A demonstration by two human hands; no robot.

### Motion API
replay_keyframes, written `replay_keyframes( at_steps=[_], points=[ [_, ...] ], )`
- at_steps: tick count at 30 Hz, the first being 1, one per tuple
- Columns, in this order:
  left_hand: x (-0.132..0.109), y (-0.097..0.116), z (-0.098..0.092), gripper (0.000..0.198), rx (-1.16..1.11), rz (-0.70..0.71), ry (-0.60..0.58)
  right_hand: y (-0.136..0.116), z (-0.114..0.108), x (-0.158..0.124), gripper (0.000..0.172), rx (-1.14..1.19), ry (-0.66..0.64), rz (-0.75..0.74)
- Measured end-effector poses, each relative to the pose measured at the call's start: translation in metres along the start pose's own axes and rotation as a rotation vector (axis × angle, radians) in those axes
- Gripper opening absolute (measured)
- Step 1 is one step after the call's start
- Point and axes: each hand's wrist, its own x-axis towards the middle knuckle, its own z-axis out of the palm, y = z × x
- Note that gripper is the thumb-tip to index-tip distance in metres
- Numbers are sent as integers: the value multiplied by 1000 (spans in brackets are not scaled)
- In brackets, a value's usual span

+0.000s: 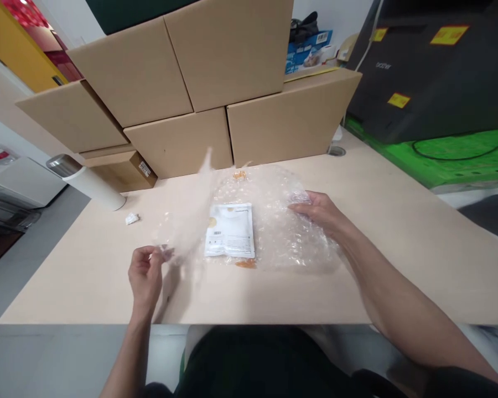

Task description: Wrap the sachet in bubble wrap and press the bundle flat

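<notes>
A white printed pouch [229,231] lies on a sheet of clear bubble wrap [274,232] spread over the table, with orange patches showing at its upper and lower edges. My left hand [146,271] pinches the left edge of the bubble wrap, which is lifted off the table on that side. On the right, my right hand [321,213] grips the other side of the sheet between thumb and fingers. Neither hand touches the pouch.
Stacked cardboard boxes [178,143] line the table's back edge. A white bottle with a metal cap [93,185] stands at the back left, near a small crumpled white scrap [131,219]. A large black machine [431,83] rests on a green pallet [460,160] at right.
</notes>
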Motion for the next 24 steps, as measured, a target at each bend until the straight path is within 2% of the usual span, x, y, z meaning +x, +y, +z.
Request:
replay_keyframes(
  at_steps=[2,3,6,7,9,11,13,15,17,20,24],
  points=[
    [2,-13,-12,27,165,-57,60,2,-3,3,26,-31,-3,15],
    [2,-17,-15,31,273,-20,104,4,-4,4,27,-48,-10,23],
    [-4,-11,-12,30,500,284,230,8,-6,7,28,-81,-20,45],
    [-7,-4,-6,26,531,393,220,8,-6,8,29,-85,-16,49],
    [-9,13,12,25,579,522,67,10,-6,8,29,-98,-4,58],
    [-7,29,34,31,639,504,-154,10,-6,8,28,-117,4,68],
    [-1,40,57,39,705,409,-354,11,-7,8,27,-136,8,72],
    [6,42,76,38,728,304,-440,12,-7,9,27,-146,7,78],
    [12,40,88,31,676,228,-472,13,-8,9,28,-161,2,87],
    [17,32,87,23,579,176,-476,13,-10,10,27,-213,18,100],
    [31,21,56,27,569,105,-439,16,-13,12,26,-247,14,137]
  ],
)
